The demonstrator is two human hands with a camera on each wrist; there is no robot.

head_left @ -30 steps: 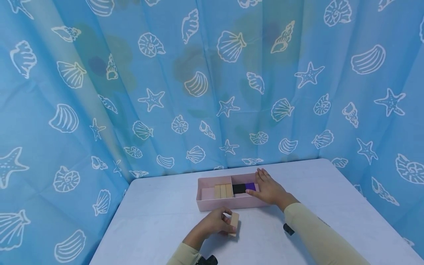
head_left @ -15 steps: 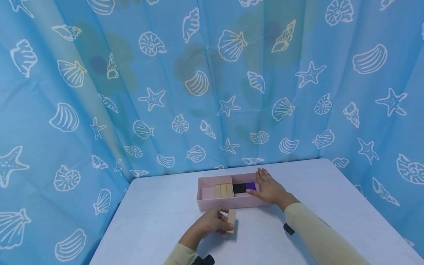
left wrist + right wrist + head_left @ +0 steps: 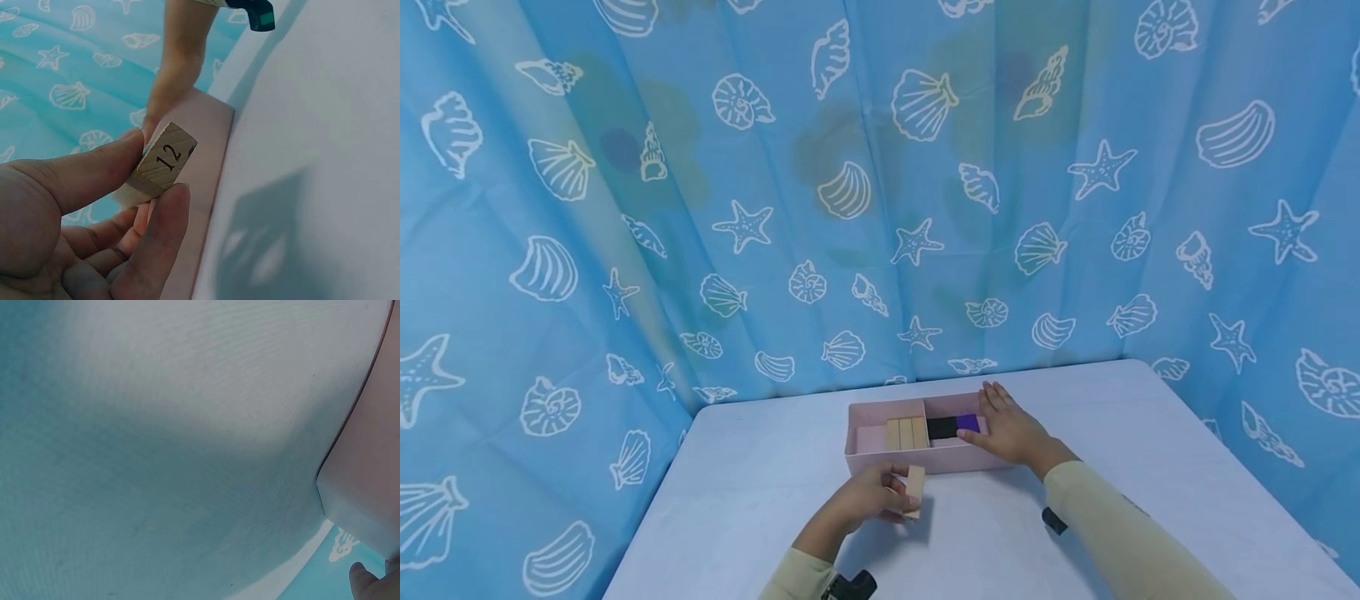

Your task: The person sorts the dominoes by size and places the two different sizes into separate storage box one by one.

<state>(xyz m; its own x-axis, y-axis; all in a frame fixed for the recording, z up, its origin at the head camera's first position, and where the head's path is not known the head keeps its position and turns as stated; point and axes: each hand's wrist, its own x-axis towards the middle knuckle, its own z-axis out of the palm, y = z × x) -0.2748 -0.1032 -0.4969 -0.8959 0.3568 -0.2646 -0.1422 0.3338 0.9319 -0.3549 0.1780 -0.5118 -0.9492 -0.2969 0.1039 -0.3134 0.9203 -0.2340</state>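
Note:
My left hand [image 3: 871,493] pinches a small wooden block [image 3: 915,490] just in front of a pink two-compartment box [image 3: 887,462]. In the left wrist view the block [image 3: 167,156] has "12" printed on its end, with thumb and fingertips on either side. Several similar wooden blocks [image 3: 906,433] stand side by side in the box's left compartment. A black block [image 3: 942,428] and a purple one [image 3: 967,423] sit in the right compartment. My right hand [image 3: 1013,429] rests on the box's right end, fingers straight; the right wrist view shows only a bit of it.
A white cloth covers the table [image 3: 745,483]. Behind and at both sides hangs a blue curtain [image 3: 880,333] with white shells, close to the table's back edge. Dark wrist cameras [image 3: 850,586] sit on both wrists.
My left hand has moved left and slightly toward the box with the wooden block in its fingers. The right hand and the box stay in place.

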